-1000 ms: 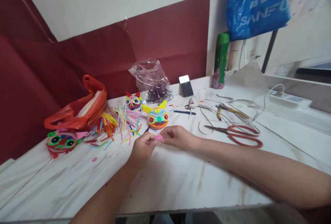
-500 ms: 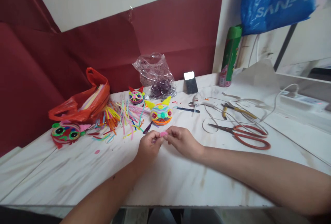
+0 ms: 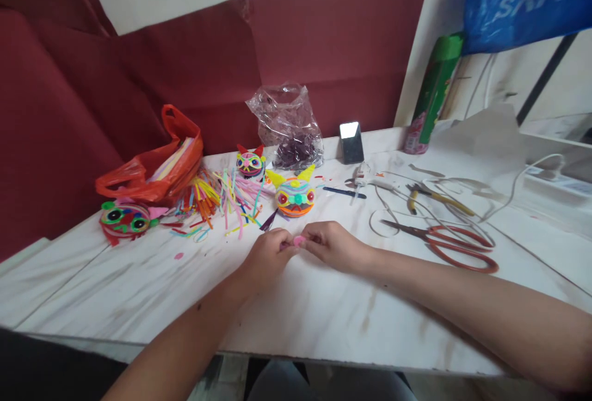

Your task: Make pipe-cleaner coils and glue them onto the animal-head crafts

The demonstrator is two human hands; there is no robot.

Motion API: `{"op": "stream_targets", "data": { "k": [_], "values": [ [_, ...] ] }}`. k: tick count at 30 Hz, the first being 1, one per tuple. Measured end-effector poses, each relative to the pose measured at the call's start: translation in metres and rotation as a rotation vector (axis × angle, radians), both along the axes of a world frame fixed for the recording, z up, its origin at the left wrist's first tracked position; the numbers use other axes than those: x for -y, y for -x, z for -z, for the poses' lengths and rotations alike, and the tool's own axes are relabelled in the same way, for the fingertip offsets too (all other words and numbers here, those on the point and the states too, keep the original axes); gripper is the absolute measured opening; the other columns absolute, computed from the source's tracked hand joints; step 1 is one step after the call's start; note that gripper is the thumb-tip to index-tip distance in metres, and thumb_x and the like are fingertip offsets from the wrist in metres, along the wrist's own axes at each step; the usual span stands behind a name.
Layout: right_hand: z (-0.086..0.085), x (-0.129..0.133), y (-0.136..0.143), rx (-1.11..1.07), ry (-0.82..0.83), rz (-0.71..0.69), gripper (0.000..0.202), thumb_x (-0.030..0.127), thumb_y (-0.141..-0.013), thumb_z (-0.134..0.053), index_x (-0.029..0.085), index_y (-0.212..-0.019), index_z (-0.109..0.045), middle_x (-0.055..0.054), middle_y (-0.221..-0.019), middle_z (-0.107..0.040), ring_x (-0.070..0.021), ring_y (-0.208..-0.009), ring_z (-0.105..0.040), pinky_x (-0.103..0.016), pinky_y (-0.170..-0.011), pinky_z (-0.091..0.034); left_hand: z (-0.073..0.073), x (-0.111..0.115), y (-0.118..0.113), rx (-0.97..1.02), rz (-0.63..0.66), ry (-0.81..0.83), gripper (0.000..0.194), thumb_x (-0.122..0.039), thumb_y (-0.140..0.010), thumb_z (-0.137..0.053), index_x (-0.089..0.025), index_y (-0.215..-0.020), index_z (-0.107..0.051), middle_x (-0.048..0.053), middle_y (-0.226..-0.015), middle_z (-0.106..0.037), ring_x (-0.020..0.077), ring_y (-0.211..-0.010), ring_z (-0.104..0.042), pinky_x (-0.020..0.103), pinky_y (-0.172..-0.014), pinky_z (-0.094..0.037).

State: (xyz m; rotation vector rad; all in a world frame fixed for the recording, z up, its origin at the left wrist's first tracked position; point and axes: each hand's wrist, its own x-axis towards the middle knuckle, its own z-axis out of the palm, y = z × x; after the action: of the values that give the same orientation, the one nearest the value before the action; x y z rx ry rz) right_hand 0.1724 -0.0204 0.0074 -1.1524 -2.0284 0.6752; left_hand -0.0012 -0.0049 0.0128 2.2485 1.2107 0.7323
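Observation:
Between the fingertips of both hands is a small pink piece [image 3: 299,240]. My left hand [image 3: 272,250] is closed in a pinch at its left side, and a dark purple tassel [image 3: 269,221] sticks out above that hand. My right hand [image 3: 330,243] pinches the pink piece from the right. Just behind the hands sits a colourful lion-like head [image 3: 295,197] with yellow ears and red eyes. A pink disc [image 3: 179,256] lies flat on the marble-patterned table [image 3: 324,314], left of my hands.
Red-handled scissors [image 3: 457,243], yellow-handled pliers [image 3: 444,200], a glue gun [image 3: 377,183] and cables lie at the right. Colourful strips [image 3: 203,197], a red bag [image 3: 148,173] and two more heads [image 3: 124,222] are at the left. A green can [image 3: 435,92] stands behind.
The camera view has turned slightly, so the objects behind sit further right. The pink piece now shows a rounder face between the fingertips. Both hands keep their pinch.

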Motion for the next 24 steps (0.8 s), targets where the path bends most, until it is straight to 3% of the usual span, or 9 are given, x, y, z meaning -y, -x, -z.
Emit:
{"op": "stream_targets", "data": {
  "k": [5,13,19,24],
  "values": [
    [-0.005,0.000,-0.003,0.056,0.000,-0.033,0.025,0.029,-0.083,-0.049,0.014,-0.063,-0.055,0.004,-0.054,-0.043,-0.0072,-0.050,-0.034,-0.020,-0.047,-0.027,-0.005,-0.001,0.001,0.030,0.085,0.069,0.013,-0.025,-0.073,-0.054,-0.015,-0.065,-0.057,-0.002,-0.063,-0.051,0.0112,-0.060,-0.045,0.023,-0.056,-0.034],
    [-0.010,0.003,-0.005,0.200,0.011,-0.081,0.023,0.023,-0.081,-0.049,0.014,-0.062,-0.057,0.002,-0.054,-0.048,-0.0081,-0.050,-0.037,-0.021,-0.048,-0.028,-0.003,0.000,0.001,-0.048,0.193,-0.035,0.020,-0.025,-0.077,-0.051,-0.015,-0.061,-0.056,-0.002,-0.061,-0.048,0.0108,-0.061,-0.045,0.023,-0.058,-0.034],
    [0.000,0.001,0.001,-0.241,0.210,-0.082,0.029,0.043,-0.078,-0.055,0.015,-0.072,-0.058,0.002,-0.058,-0.049,-0.0090,-0.053,-0.041,-0.021,-0.048,-0.032,-0.010,0.004,0.001,0.160,0.023,-0.044,0.020,-0.030,-0.077,-0.052,-0.015,-0.066,-0.059,-0.001,-0.064,-0.051,0.0104,-0.060,-0.045,0.022,-0.056,-0.035],
    [0.002,0.008,0.008,-0.388,0.189,-0.013,0.036,0.051,-0.076,-0.056,0.016,-0.070,-0.056,0.001,-0.062,-0.053,-0.0109,-0.058,-0.047,-0.023,-0.053,-0.039,-0.010,0.008,-0.001,0.225,-0.007,-0.041,0.016,-0.026,-0.076,-0.052,-0.016,-0.065,-0.057,-0.002,-0.064,-0.052,0.0104,-0.061,-0.047,0.021,-0.057,-0.037]
  ]
}}
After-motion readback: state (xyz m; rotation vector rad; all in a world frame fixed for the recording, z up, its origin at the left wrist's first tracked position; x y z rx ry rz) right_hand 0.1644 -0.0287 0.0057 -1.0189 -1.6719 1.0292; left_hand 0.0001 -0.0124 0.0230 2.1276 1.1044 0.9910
